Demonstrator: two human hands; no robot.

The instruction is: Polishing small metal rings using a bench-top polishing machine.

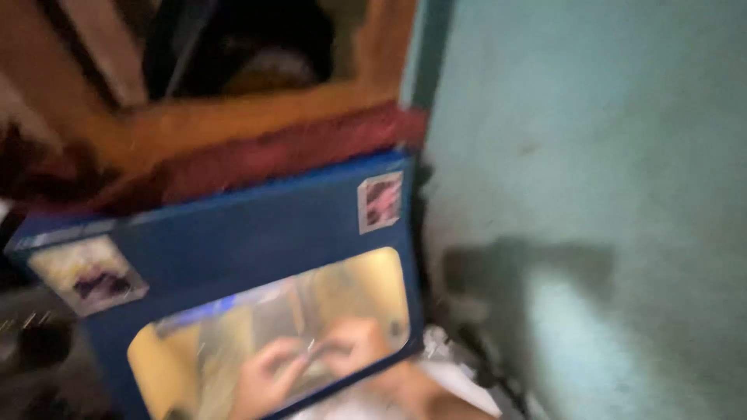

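At the frame's bottom, my hands met in the blue-framed mirror (pixel 233 233).
Left hand (pixel 264 373) and right hand (pixel 354 346) pinched something small; blur hid what.

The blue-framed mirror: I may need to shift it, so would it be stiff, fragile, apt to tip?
The blue-framed mirror looks like a flat rigid panel, so probably stiff, not floppy. Its reflective pane, showing two hands, suggests glass that is likely fragile. It seems to lean tilted beside the teal wall, so it may tip or slide if pushed. Blur hides its base.
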